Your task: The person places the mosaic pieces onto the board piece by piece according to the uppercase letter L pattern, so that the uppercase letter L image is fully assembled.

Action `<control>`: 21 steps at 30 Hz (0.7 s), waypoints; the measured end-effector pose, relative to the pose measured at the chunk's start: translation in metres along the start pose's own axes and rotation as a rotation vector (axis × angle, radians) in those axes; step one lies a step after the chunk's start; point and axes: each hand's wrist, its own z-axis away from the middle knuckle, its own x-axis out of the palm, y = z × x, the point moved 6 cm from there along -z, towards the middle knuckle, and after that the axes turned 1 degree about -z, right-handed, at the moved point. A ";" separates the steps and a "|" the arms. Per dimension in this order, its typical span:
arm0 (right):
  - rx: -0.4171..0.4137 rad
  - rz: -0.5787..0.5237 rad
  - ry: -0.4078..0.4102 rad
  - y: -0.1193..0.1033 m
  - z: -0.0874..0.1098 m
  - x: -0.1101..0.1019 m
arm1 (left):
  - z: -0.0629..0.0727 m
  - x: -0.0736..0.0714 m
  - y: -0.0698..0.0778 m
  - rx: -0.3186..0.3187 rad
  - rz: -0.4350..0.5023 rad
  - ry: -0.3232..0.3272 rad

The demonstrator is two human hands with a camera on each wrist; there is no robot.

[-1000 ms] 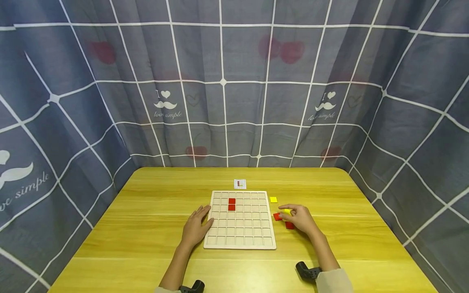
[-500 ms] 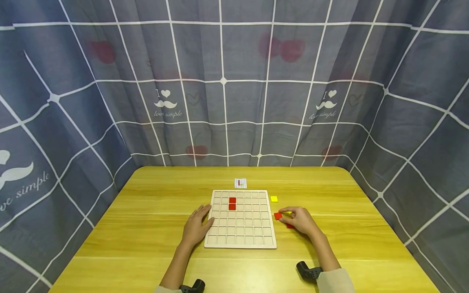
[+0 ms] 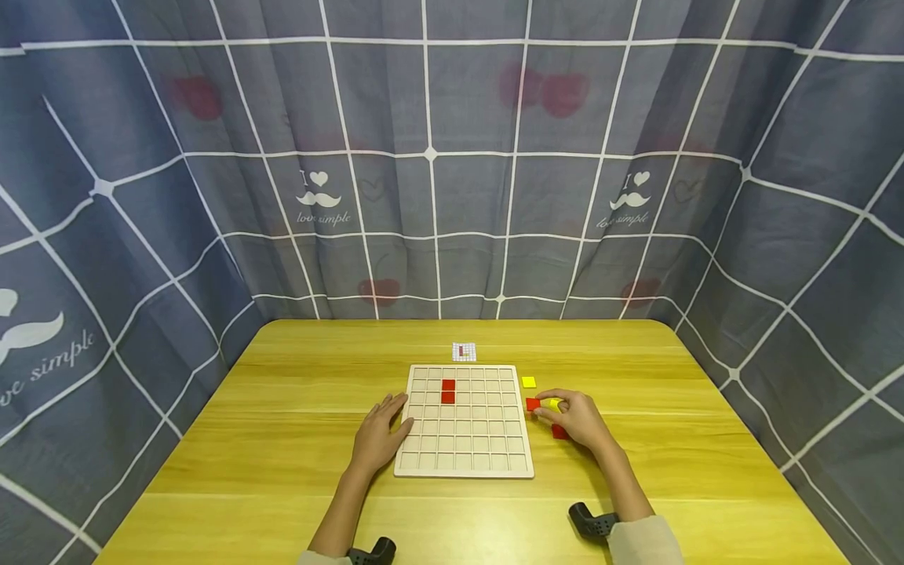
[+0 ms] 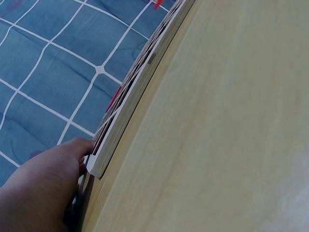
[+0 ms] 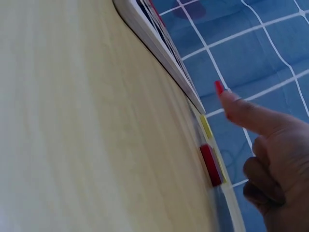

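Observation:
A pale wooden grid board (image 3: pixel 463 475) lies mid-table, with two red square tiles (image 3: pixel 448 391) in neighbouring cells of one column near its far side. Along the board's left edge rests my left hand (image 3: pixel 374 441), its fingers extended and the thumb over the rim. Just off the right edge, my right hand (image 3: pixel 581 418) pinches a red tile (image 3: pixel 533 404) between thumb and fingertips. In the right wrist view, this red tile (image 5: pixel 219 88) shows raised above the table. Under the hand lie a yellow tile (image 3: pixel 554 405), partly covered, and another red tile (image 3: pixel 559 431).
A second yellow tile (image 3: pixel 529 382) sits by the board's far right corner. Behind the board is a small printed grid card (image 3: pixel 464 352) with coloured marks. A grey-blue checked curtain (image 3: pixel 466 196) surrounds the back and sides of the wooden table (image 3: pixel 282 447).
The right hand has closed its thumb and fingertips on the red tile and moved it slightly away from the body, off its former spot. The left hand stays on the board's edge.

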 end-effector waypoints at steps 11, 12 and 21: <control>-0.090 -0.027 0.013 -0.047 -0.019 0.024 | -0.001 0.000 -0.001 -0.010 0.011 0.000; -0.100 -0.023 0.014 -0.052 -0.021 0.027 | -0.001 0.000 -0.001 -0.010 0.012 0.000; -0.126 -0.004 0.022 -0.082 -0.029 0.060 | -0.002 0.001 -0.002 -0.007 0.008 -0.015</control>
